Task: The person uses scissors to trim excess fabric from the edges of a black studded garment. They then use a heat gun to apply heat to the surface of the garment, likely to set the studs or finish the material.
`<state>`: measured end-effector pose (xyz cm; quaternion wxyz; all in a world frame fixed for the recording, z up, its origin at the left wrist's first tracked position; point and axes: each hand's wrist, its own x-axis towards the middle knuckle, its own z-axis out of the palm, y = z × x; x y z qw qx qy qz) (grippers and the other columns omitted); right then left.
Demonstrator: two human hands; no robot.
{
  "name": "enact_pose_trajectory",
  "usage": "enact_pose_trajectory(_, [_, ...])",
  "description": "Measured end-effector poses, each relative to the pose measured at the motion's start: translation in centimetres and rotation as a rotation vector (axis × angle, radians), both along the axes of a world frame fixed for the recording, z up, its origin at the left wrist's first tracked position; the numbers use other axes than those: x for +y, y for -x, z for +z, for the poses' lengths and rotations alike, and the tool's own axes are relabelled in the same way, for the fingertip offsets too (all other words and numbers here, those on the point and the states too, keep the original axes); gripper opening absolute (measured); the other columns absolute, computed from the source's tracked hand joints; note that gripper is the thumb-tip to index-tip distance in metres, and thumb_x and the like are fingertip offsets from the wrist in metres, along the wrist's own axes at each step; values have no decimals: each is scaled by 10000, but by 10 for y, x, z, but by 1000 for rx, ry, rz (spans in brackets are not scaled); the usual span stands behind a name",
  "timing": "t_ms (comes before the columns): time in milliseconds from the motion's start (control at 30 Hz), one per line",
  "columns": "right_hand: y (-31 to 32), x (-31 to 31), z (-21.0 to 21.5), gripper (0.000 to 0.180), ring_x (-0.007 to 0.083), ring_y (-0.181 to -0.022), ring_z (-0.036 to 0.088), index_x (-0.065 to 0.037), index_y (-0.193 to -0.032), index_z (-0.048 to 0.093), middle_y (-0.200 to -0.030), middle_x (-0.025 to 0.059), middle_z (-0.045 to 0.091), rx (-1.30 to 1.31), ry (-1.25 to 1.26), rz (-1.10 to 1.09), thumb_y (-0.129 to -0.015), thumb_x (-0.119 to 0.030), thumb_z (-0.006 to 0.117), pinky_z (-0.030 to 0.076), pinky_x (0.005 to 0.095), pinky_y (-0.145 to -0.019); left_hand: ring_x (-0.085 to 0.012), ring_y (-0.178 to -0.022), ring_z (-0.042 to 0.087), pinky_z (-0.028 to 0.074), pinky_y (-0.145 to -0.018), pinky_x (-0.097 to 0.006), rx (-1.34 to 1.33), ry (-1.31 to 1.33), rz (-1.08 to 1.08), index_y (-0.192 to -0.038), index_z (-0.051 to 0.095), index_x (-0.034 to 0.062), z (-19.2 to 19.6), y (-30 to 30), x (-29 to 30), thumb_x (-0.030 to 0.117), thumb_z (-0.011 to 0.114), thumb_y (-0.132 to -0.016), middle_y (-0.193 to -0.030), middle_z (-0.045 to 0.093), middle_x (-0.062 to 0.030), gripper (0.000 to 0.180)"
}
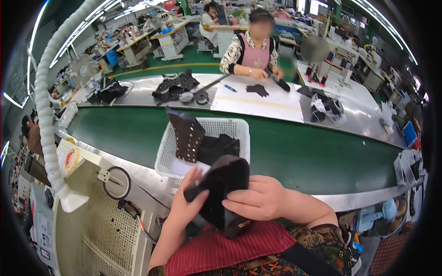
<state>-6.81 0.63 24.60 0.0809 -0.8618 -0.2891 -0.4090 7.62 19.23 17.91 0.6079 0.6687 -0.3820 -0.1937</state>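
While the long green conveyor belt (294, 154) ran across the middle of the view, a steel-grey worktop (152, 92) lay along its far edge and a narrow metal ledge (359, 198) along its near edge. On the far worktop a large white rectangular sheet (260, 99) carried small flat black cut pieces (258, 89) in front of a seated co-worker (253, 50), whose hands rested on the sheet's far edge. A thick white ribbed hose (46, 115) curved down the left side to a cream perforated machine housing (106, 230).

A white perforated plastic basket (230, 126) stood at the near edge of the belt, just beyond the hands. It held dark shoe-upper pieces, one of them a studded dark brown panel (186, 135) standing upright against the basket's left wall, probably so that it stayed within reach.

The black curved fabric shoe upper (225, 184) was held above the lap, near the ledge. The left hand (189, 202) gripped its lower left edge, thumb on top. The right hand (260, 198) lay closed over its right side, fingers curled onto the material. Both hands were thus clamped on the piece, seemingly to steady it for inspection.

A round roll of tape with a red core (70, 158) sat on the housing's top left corner.
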Motion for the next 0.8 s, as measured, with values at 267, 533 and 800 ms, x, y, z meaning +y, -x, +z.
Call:
enact_pose_trajectory(267, [-18, 30, 3, 289, 217, -683, 599, -44, -899, 691, -881, 66, 620, 107, -93, 156, -620, -106, 648, 484, 328, -609, -108, -1002, 539, 437, -888, -281, 404, 0, 26, -1207, 566, -18, -26, 23, 64, 144, 474, -964, -1084, 633, -45, 306])
enact_pose_trajectory(533, [-69, 106, -27, 354, 243, -782, 609, -53, -921, 678, -1018, 90, 644, 371, -122, 477, -574, 5, 640, 475, 351, -659, -127, -1048, 545, 413, -947, -288, 205, 348, 614, -1197, 562, -19, -27, 69, 190, 178, 478, -975, -1124, 618, -56, 308])
enact_pose_trajectory(800, [-127, 210, -72, 387, 254, -822, 635, -69, -1146, 558, -1164, 125, 580, 935, -236, 720, -774, -54, 663, 522, 345, -715, -60, -744, 539, 454, -686, -227, -264, -256, 1529, -1011, 644, -31, 24, 96, 322, 94, 620, -893, -797, 647, -29, 174])
